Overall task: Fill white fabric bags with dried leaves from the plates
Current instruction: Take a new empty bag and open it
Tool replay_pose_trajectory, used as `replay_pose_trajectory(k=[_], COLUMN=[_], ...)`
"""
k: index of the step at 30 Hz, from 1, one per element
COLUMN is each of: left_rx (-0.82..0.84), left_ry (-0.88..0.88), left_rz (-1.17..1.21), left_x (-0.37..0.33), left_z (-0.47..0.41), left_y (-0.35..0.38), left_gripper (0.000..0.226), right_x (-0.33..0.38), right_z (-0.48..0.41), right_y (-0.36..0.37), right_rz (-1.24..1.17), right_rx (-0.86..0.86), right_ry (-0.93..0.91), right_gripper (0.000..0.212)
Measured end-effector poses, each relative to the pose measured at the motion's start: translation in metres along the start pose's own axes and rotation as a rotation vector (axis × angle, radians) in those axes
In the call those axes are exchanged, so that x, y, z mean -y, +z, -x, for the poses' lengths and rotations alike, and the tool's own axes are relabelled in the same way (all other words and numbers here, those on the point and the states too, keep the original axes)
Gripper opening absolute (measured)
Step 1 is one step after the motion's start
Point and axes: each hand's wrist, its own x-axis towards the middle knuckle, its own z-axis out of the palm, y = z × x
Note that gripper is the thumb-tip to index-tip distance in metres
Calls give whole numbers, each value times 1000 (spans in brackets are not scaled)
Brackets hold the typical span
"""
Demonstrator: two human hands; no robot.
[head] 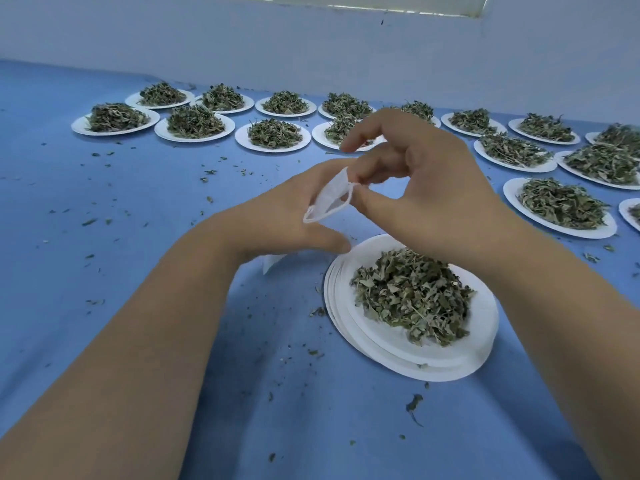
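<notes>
At 5 o'clock, dried leaves (412, 296) are sitting on a stack of plates (363, 344). At centre, the right hand (433, 188) is pinching the white fabric bag (329, 199), which is touching the left hand (277, 213); whether the left hand is gripping it cannot be told. Filled plates (160, 130) are lining 10 to 3 o'clock.

The worktop (104, 306) is a plain mid-blue all over, flecked with dark green crumbs (414, 407). The plates (273, 149) in the far rows are plain white with no print, and the near stack of plates (483, 323) is the same white. The dried leaves (412, 296) heaped on them run from dull olive to grey-green, with paler undersides and some brownish stems. The fabric bag (330, 199) is white, going greyish where it is thin. The wall (311, 46) behind is a pale bluish white.
</notes>
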Motion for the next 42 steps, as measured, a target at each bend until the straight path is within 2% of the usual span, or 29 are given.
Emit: replay_pose_trajectory(k=[2, 3, 7, 11, 15, 17, 18, 21, 22, 25, 27, 30, 36, 42], left_rx=[117, 119, -12, -171, -215, -188, -173, -76, -27, 32, 34, 16, -189, -330], left_ry=[22, 46, 191, 227, 272, 230, 191, 128, 132, 114, 84, 36, -13, 26], left_rz=[71, 125, 321, 245, 227, 220, 185, 148, 179, 224, 225, 127, -123, -171], left_x=[2, 2, -7, -12, -4, 1, 1, 1, 1, 2, 2, -2, -12, -10], left_z=[6, 10, 20, 18, 15, 16, 17, 15, 16, 17, 16, 15, 9, 7], left_y=[-11, -17, -31, -24, -24, -28, -27, -22, -20, -19, -16, -10, 3, 8], left_gripper=[104, 110, 128, 133, 130, 129, 122, 56, 46, 49, 42, 37, 24, 25], right_x=[2, 3, 12, 26, 35, 35, 35, 38, 40, 40, 39, 35, 29, 26], right_z=[-4, -6, -13, -22, -30, -31, -31, -28, -26, -20, -15, -8, -8, -18], right_y=[-2, -4, -3, 11, 10, 6, 5, 4, 4, 2, -1, -8, -12, -4], right_rz=[130, 209, 388, 600, 445, 381, 385, 405, 387, 315, 249, 146, -34, 34], right_rx=[0, -11, 67, 202, 274, 301, 322, 375, 383, 375, 353, 318, 248, 133], right_ry=[-21, -41, -104, -145, -197, -196, -197, -189, -180, -170, -171, -163, 112, 191], right_gripper=[34, 35, 47, 55, 55, 58, 61, 69, 70, 77, 79, 72, 41, 52])
